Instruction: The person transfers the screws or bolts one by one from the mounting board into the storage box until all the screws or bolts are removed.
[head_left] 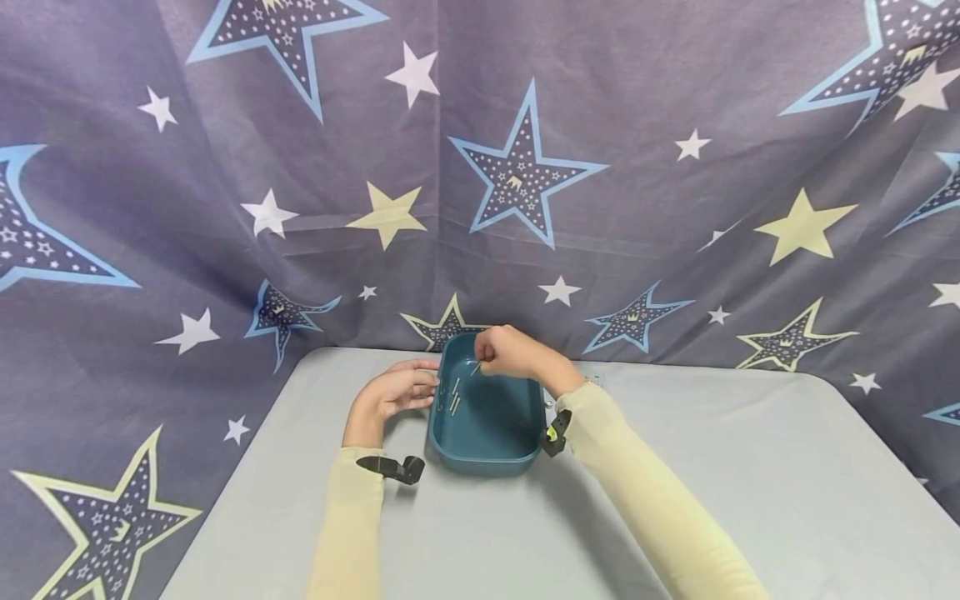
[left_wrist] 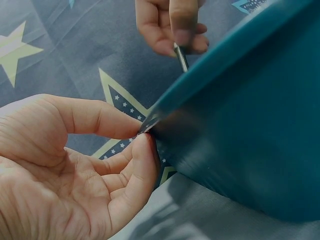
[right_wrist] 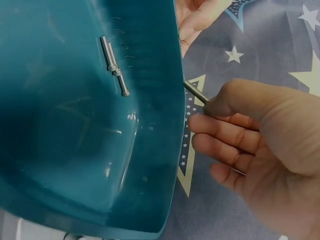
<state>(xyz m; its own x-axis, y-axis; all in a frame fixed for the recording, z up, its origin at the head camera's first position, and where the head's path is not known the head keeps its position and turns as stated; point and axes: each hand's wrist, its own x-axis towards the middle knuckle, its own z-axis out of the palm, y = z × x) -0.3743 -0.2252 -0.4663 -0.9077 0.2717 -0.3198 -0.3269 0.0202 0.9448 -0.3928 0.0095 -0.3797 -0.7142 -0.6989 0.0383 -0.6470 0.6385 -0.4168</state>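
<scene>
Step in hand, as judged: a single metal bolt (right_wrist: 196,93) is being handled at the far end of the blue bin (head_left: 486,460); whether it's being put in or taken out can't be told. Next move prob. calls for a light fingertip grip & clearance of the rim, w/ the bin steadied.

Bolt is pinched btwn thumb & fingers of the R hand (head_left: 510,350), tilted, above the bin's far-left part. R forearm is angled in from near right, over the right rim. Bin's left edge is pinched by the L hand (head_left: 397,390), thumb & fingertip meeting there; L forearm is extended from near left.

Bin is set at the table's (head_left: 675,467) far side. Other bolts (right_wrist: 106,50) are seen on its floor, left side; exact no. unclear.
</scene>
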